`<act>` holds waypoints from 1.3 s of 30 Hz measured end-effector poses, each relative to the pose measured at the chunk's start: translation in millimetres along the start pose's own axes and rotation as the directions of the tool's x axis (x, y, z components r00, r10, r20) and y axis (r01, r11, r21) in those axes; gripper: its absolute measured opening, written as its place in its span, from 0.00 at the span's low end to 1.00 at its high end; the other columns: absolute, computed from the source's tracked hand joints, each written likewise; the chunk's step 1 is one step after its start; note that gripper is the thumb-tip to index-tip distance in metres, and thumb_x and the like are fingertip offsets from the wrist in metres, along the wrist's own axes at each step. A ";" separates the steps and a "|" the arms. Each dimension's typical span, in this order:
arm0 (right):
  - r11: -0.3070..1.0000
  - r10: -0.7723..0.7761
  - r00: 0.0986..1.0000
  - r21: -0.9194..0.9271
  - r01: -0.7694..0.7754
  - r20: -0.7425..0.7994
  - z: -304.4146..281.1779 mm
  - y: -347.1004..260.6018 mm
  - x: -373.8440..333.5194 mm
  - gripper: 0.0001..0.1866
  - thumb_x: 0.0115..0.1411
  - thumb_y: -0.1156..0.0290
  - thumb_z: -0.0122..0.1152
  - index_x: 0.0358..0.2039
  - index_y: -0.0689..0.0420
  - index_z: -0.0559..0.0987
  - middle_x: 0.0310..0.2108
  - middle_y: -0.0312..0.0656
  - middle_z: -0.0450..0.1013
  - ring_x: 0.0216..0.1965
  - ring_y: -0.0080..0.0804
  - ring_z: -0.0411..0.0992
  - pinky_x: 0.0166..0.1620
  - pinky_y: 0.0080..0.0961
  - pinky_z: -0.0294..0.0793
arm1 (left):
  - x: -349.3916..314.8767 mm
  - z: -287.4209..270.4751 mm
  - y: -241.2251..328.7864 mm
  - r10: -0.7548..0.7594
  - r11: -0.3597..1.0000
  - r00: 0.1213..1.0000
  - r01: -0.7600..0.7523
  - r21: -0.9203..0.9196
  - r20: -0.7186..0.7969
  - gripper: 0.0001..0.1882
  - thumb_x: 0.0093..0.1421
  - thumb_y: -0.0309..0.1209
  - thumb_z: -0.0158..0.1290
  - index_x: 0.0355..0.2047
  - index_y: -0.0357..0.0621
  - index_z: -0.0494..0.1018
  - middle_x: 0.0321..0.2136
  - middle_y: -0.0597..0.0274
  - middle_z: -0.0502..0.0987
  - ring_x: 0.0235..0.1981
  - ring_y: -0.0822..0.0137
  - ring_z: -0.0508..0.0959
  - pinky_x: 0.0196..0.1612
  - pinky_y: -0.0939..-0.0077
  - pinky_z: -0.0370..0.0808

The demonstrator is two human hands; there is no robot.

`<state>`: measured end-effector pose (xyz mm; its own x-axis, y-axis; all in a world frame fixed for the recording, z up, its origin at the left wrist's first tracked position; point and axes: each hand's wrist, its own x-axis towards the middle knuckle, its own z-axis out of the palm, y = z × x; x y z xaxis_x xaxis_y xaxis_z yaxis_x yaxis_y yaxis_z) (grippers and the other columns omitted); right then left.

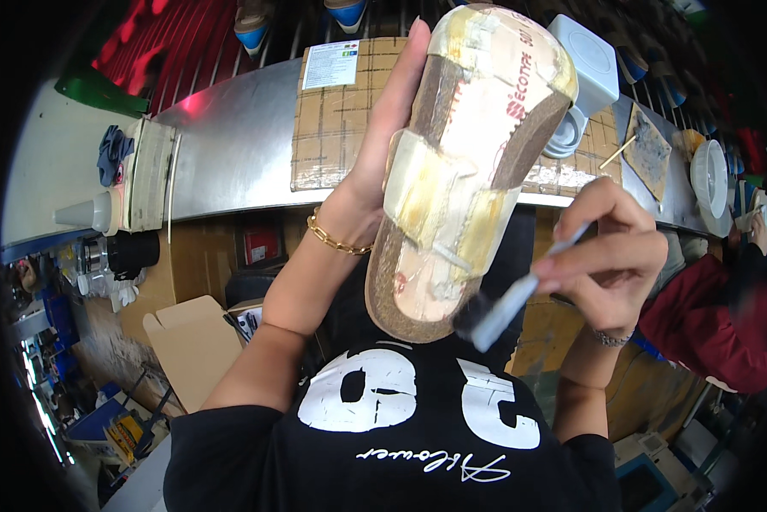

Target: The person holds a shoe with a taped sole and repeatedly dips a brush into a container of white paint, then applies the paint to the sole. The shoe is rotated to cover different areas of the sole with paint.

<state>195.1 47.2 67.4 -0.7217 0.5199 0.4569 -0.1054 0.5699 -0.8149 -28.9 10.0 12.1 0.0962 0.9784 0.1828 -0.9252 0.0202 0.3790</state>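
My left hand grips an unfinished sandal along its left side, thumb stretched up that edge. The sandal's bottom faces up: a pale printed board in the middle, brown cork round the rim, yellowish glue-stained strap ends folded across it. Pinched in the fingers of my right hand is a pale-handled brush, slightly blurred. Its dark bristles are at the cork edge of the sandal's narrower, near end; whether they touch I cannot tell.
Cardboard lies on the metal bench behind the sandal, beside a white plastic container. Farther right are a stained board with a thin stick and a white bowl. Shoes stand on the rollers beyond. Another person's maroon sleeve is at right.
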 end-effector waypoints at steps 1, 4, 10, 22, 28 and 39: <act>1.000 -0.006 1.000 0.017 0.006 -0.013 -0.9 -0.6 0.8 0.12 0.38 0.74 0.77 0.28 0.50 0.90 0.26 0.35 0.74 0.24 0.19 0.67 0.27 0.15 0.59 | -0.7 3.1 -0.9 0.011 1.000 1.000 -0.010 0.021 -0.019 0.38 0.69 0.62 0.36 0.60 0.41 0.68 0.50 0.57 0.79 0.47 0.73 0.82 0.49 0.76 0.81; 1.000 0.013 0.995 0.016 -0.012 -0.102 8.9 -3.3 1.8 0.12 0.37 0.73 0.76 0.28 0.50 0.90 0.26 0.36 0.73 0.23 0.19 0.67 0.26 0.14 0.58 | -4.5 10.4 0.7 0.041 0.955 0.986 0.008 0.296 -0.162 0.38 0.69 0.62 0.35 0.61 0.42 0.67 0.51 0.56 0.79 0.48 0.73 0.81 0.51 0.76 0.80; 0.998 0.037 0.997 -0.043 -0.040 -0.071 11.6 -7.1 -8.2 0.14 0.36 0.73 0.74 0.29 0.47 0.90 0.26 0.34 0.74 0.25 0.20 0.67 0.28 0.17 0.59 | -2.3 -3.0 0.8 0.037 0.999 0.999 -0.037 -0.001 0.037 0.38 0.70 0.61 0.34 0.63 0.41 0.65 0.53 0.55 0.78 0.50 0.71 0.80 0.53 0.74 0.79; 0.868 -0.247 0.864 -0.496 -0.004 -0.439 3.1 42.6 74.1 0.10 0.51 0.80 0.68 0.34 0.54 0.88 0.26 0.39 0.72 0.29 0.31 0.70 0.34 0.27 0.67 | -30.3 -1.5 6.9 0.054 0.928 0.964 0.048 0.370 -0.260 0.43 0.69 0.64 0.31 0.68 0.39 0.56 0.59 0.50 0.71 0.55 0.65 0.77 0.58 0.68 0.75; 0.946 -0.078 0.923 -0.321 -0.051 -0.376 30.2 19.6 36.8 0.11 0.43 0.80 0.74 0.29 0.54 0.88 0.30 0.39 0.72 0.33 0.30 0.70 0.38 0.25 0.66 | -74.4 -40.5 72.7 0.118 0.991 0.941 -0.092 0.097 -0.317 0.44 0.67 0.63 0.37 0.67 0.35 0.58 0.58 0.48 0.73 0.54 0.60 0.77 0.58 0.64 0.74; 0.962 0.267 0.858 0.066 -0.266 -0.438 -13.3 73.2 -11.6 0.07 0.57 0.80 0.67 0.37 0.64 0.83 0.35 0.38 0.68 0.35 0.23 0.66 0.38 0.17 0.64 | -53.7 -212.8 358.0 0.562 0.782 0.520 -0.588 0.208 -0.644 0.24 0.54 0.54 0.64 0.42 0.53 0.77 0.43 0.56 0.80 0.42 0.56 0.81 0.43 0.61 0.84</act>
<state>204.9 91.3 7.3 -0.3484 0.8772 0.3303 0.0460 0.3680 -0.9287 -443.4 8.4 -55.1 -0.7059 0.6521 -0.2764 -0.7038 -0.6019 0.3772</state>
